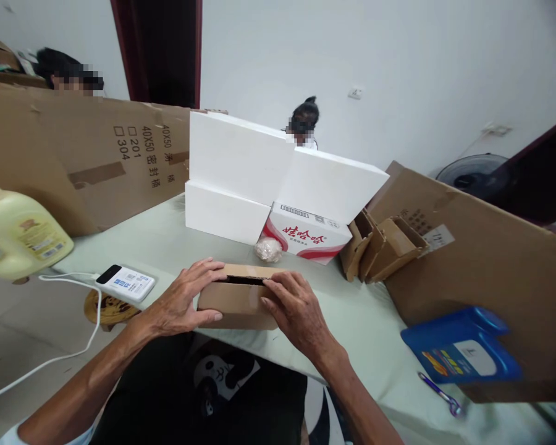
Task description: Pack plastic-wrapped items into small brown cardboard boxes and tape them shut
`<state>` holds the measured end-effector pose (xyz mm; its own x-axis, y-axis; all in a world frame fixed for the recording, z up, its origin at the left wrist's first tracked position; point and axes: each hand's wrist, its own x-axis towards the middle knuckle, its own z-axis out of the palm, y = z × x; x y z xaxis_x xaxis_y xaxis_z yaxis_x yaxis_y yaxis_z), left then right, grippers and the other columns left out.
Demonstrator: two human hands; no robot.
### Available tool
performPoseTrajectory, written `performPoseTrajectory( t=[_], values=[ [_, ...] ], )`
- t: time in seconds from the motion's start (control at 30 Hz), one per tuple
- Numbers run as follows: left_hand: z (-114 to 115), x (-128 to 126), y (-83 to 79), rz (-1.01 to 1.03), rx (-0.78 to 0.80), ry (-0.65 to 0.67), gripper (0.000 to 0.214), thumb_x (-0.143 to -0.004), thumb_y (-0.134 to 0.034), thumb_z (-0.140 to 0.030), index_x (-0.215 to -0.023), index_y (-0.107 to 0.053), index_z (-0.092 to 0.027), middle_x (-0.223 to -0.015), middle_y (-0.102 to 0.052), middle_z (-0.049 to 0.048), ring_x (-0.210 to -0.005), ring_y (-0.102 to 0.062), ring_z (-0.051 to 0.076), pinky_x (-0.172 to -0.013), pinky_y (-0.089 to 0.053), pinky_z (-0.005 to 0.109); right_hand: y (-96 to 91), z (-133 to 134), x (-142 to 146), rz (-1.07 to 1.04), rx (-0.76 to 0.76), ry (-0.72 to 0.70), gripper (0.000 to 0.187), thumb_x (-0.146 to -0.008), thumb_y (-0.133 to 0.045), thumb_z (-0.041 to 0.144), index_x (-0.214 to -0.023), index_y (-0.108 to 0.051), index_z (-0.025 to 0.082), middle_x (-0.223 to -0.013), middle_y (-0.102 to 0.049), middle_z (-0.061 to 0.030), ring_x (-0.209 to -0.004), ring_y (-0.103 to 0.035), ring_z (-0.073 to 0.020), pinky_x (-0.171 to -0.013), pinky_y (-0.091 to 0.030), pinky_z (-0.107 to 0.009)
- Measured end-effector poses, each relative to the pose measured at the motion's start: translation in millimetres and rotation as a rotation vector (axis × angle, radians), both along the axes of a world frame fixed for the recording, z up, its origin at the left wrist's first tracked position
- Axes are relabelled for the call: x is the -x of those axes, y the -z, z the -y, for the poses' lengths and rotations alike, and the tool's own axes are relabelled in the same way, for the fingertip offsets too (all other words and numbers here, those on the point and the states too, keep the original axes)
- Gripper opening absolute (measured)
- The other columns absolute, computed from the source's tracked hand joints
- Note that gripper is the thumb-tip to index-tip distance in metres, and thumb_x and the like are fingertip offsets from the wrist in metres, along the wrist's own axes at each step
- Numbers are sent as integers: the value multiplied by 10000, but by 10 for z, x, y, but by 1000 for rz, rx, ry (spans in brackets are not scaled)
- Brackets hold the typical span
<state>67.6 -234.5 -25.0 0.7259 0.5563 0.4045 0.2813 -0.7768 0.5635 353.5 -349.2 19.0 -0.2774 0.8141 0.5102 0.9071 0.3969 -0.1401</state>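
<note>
A small brown cardboard box (pixel 241 306) rests at the table's near edge, a dark gap showing between its top flaps. My left hand (pixel 185 296) grips its left end, with the thumb on the front face and the fingers over the top. At the right end, the fingers of my right hand (pixel 296 309) bend over the flap edge beside the gap, the thumb against the front. A crumpled ball of clear plastic wrap (pixel 269 249) lies just behind the box. The inside of the box is hidden.
White foam blocks (pixel 241 157) and a red-and-white carton (pixel 306 232) stand behind. Large cardboard sheets (pixel 134 154) flank the table. A yellow jug (pixel 23 228) and power bank (pixel 126 283) are left; a blue bottle (pixel 463 346) and purple peeler-like tool (pixel 440 394) right. Two people sit beyond.
</note>
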Motion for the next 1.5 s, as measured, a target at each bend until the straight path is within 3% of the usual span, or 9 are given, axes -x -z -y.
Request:
performPoseTrajectory(
  t=[0.3, 0.5, 0.67, 0.83, 1.1, 1.37, 1.5],
  values=[
    [40, -96, -156, -59, -126, -10, 487, -866, -832, -307, -1327, -679, -268, -1441, -714, 110, -1501, -510, 406, -1171, -426, 580, 115, -55, -70, -97, 67, 20, 211, -1122, -506, 286, -1100, -708, 228, -1017, -735, -73, -994, -643, -239, -885, -465, -407],
    [82, -263, -335, -127, -167, 15, 393, -886, -823, -290, -1259, -706, -255, -1353, -756, 91, -1326, -645, 354, -1080, -474, 508, 156, -98, 81, -279, 89, 2, 210, -1108, -516, 270, -1001, -694, 239, -949, -721, -51, -902, -667, -209, -834, -484, -362],
    [81, -370, -414, -137, -142, 12, 284, -995, -719, -281, -1274, -699, -233, -1297, -787, 88, -1226, -708, 313, -997, -504, 457, 197, -61, 242, -320, 77, 13, 187, -1088, -542, 237, -985, -699, 238, -922, -704, -45, -865, -663, -199, -789, -495, -328],
    [92, -476, -411, -119, -125, 34, 117, -1004, -683, -202, -1077, -768, -237, -1096, -821, 51, -1081, -738, 282, -926, -513, 410, 228, -37, 301, -333, 83, 11, 186, -1084, -543, 222, -997, -707, 229, -926, -697, -51, -857, -659, -198, -772, -504, -320],
    [103, -553, -325, 89, -101, 44, 209, -994, -645, -124, -886, -802, -211, -886, -808, 24, -839, -750, 203, -783, -538, 320, 269, -36, 300, -361, 47, -15, 163, -1075, -567, 189, -992, -705, 217, -915, -694, -44, -846, -653, -191, -773, -512, -314],
    [133, -566, -221, 153, -457, 32, 219, -1040, -578, -125, -870, -703, -182, -898, -766, 49, -832, -683, 204, -777, -496, 350, 356, -72, 287, -373, 3, -30, 128, -1067, -596, 185, -993, -691, 231, -919, -701, -46, -859, -662, -203, -783, -536, -322],
    [169, -556, -207, 128, -460, 22, 217, -1064, -529, -129, -889, -649, -177, -994, -726, 81, -912, -631, 224, -814, -475, 377, 364, -69, 297, -370, -4, -27, 138, -1066, -596, 176, -985, -693, 231, -911, -698, -39, -845, -658, -196, -772, -530, -316]
  ],
)
